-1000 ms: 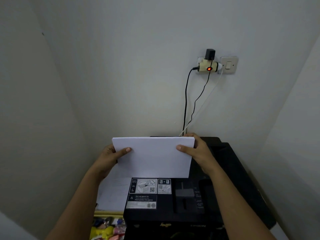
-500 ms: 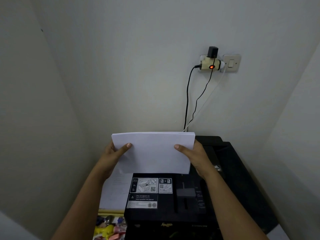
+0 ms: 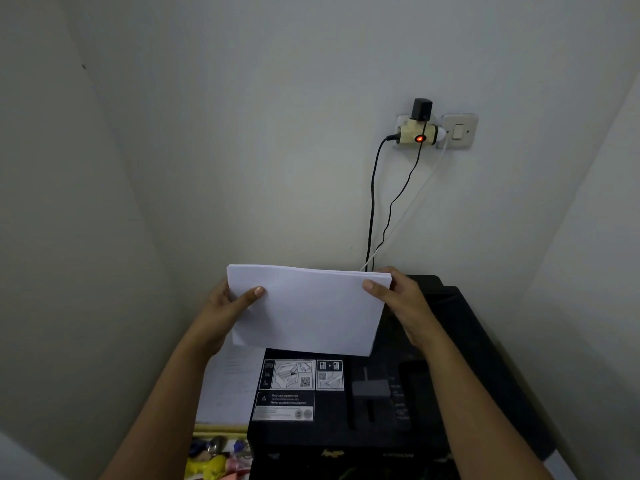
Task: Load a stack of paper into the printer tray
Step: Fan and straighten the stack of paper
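A white stack of paper (image 3: 308,310) stands nearly upright above the black printer (image 3: 460,341), its lower edge over the printer's rear tray. My left hand (image 3: 225,306) grips the stack's left edge, thumb on the front face. My right hand (image 3: 398,299) grips the right edge the same way, fingers behind the sheets. The tray's opening is hidden behind the paper. A sticker with diagrams (image 3: 294,375) and a grey paper guide (image 3: 370,389) show on the tray cover below the stack.
A wall socket adapter (image 3: 417,131) with a red light and hanging cables (image 3: 372,209) sits above the printer. Loose printed sheets (image 3: 228,386) lie left of the printer. Colourful small items (image 3: 214,455) lie at the bottom left. Walls close in on both sides.
Both hands lifted the stack slightly, then held it about level; its top edge now tilts a little down to the right.
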`<state>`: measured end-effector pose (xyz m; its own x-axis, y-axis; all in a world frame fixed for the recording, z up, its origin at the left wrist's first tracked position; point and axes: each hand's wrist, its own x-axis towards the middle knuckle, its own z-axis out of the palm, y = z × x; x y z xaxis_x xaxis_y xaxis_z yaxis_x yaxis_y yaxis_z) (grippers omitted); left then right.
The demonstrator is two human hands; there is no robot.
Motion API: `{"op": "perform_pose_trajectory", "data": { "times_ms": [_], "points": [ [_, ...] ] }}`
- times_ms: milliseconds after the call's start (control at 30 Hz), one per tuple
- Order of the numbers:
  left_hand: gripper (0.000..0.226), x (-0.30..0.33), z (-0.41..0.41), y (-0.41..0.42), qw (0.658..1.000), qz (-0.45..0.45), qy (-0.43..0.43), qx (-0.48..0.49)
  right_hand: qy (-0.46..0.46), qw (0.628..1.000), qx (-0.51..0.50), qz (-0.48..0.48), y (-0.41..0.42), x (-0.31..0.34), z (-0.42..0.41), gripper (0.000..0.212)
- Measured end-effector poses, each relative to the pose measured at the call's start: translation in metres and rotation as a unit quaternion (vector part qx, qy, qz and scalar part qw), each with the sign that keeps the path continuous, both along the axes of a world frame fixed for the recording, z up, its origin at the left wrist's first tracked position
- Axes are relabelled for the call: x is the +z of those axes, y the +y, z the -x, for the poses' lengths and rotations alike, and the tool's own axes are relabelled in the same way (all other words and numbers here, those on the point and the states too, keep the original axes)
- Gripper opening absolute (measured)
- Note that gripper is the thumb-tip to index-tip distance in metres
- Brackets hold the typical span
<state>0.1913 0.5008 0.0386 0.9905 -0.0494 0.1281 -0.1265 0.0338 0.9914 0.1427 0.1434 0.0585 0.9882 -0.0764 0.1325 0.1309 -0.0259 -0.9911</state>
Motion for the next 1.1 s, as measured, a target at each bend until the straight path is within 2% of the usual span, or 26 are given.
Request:
{"op": "perform_pose_trajectory", "data": {
  "times_ms": [133,233,333,400,600,900,1033,1100],
  "points": [
    [0.049,0.029,0.002,-0.008,0.998,-0.043,-0.043,-0.009,-0.041,0.989,0.01,0.144,-0.01,0.037,-0.001,0.034],
    [0.055,0.05,0.001,-0.016,0.995,-0.076,-0.066,-0.023,-0.049,0.956,0.041,0.288,-0.004,0.068,0.002,0.042],
    [0.045,0.065,-0.002,-0.025,0.991,-0.106,-0.073,-0.044,-0.043,0.913,0.079,0.398,0.009,0.091,0.004,0.049],
    [0.034,0.072,-0.003,-0.034,0.989,-0.115,-0.079,-0.056,-0.038,0.901,0.097,0.422,0.017,0.099,0.003,0.048],
    [0.029,0.084,0.0,-0.053,0.983,-0.139,-0.083,-0.084,-0.016,0.906,0.118,0.406,0.01,0.104,0.009,0.023],
    [0.033,0.092,0.014,-0.085,0.969,-0.198,-0.092,-0.118,-0.008,0.936,0.072,0.345,-0.02,0.087,0.038,0.02],
    [0.033,0.083,0.021,-0.086,0.975,-0.184,-0.091,-0.085,-0.007,0.967,0.05,0.249,-0.044,0.085,0.055,0.019],
    [0.038,0.073,0.027,-0.087,0.987,-0.129,-0.074,-0.054,-0.014,0.985,0.037,0.168,-0.058,0.083,0.065,0.023]
  ]
}}
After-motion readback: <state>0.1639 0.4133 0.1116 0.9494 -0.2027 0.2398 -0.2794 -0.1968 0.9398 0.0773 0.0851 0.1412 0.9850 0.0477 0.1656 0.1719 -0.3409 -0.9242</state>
